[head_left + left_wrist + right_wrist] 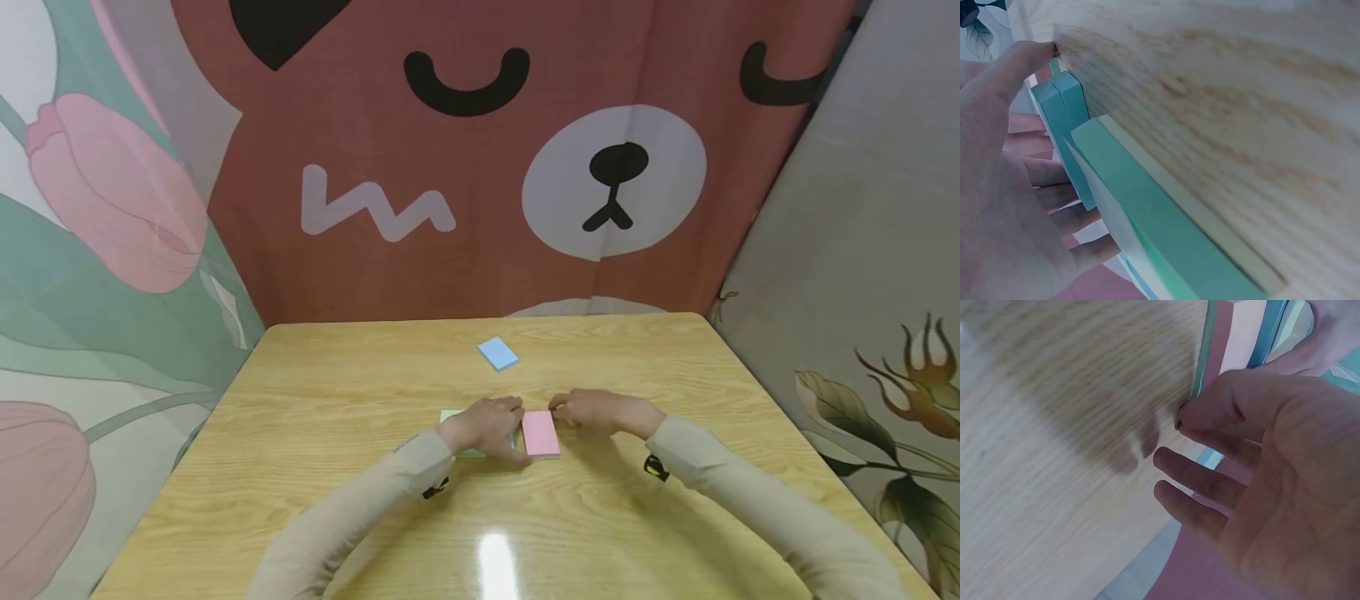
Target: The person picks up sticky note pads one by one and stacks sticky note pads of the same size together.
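Observation:
In the head view, a pink sticky note pad (541,433) lies between the two hands, with a thin green layer (1204,350) beneath it. My left hand (487,427) arches over teal pads (1072,100), its thumb at the pink pad's near end and its index finger by the far end. Left of these, partly under the hand, lies a light green pad (450,414) over a cream layer (1197,206). At the pink pad's far right corner is my right hand (600,412), thumb and index close together, other fingers loosely bent.
A light blue pad (498,353) lies by itself farther back on the wooden table (337,375). Behind the table hangs a printed bear cloth (480,275); patterned cloths border both sides.

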Action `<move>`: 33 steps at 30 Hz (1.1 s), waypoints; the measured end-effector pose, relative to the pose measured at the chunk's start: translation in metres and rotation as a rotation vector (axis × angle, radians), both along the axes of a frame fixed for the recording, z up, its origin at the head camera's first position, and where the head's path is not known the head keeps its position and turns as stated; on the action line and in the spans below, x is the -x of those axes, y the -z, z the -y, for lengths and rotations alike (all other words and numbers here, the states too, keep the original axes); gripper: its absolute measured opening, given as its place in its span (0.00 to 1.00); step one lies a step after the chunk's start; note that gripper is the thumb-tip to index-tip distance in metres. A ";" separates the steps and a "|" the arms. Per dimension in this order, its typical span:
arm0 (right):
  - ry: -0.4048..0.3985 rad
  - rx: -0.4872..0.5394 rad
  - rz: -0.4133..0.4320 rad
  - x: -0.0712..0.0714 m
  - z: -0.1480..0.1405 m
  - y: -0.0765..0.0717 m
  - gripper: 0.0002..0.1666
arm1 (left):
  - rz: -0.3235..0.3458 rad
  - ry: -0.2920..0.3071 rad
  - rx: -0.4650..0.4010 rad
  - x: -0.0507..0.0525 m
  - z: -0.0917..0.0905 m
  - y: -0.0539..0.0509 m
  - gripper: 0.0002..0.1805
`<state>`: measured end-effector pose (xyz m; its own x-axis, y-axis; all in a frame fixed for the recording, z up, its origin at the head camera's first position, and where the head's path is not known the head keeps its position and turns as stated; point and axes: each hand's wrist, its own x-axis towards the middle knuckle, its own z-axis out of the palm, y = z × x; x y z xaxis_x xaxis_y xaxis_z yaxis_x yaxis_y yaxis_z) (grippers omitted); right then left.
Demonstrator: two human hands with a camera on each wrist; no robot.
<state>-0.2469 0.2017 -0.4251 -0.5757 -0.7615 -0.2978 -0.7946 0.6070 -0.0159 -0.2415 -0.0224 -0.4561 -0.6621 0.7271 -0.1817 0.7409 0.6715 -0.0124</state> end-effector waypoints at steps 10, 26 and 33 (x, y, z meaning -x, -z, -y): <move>-0.015 0.141 -0.006 0.013 0.008 -0.003 0.14 | -0.018 0.010 -0.020 0.001 0.002 0.004 0.43; -0.080 0.285 -0.220 0.046 0.018 -0.004 0.05 | -0.005 -0.001 0.009 0.002 0.002 0.001 0.47; -0.060 0.293 -0.211 0.054 0.026 -0.007 0.12 | 0.003 -0.003 0.009 0.000 0.000 0.003 0.46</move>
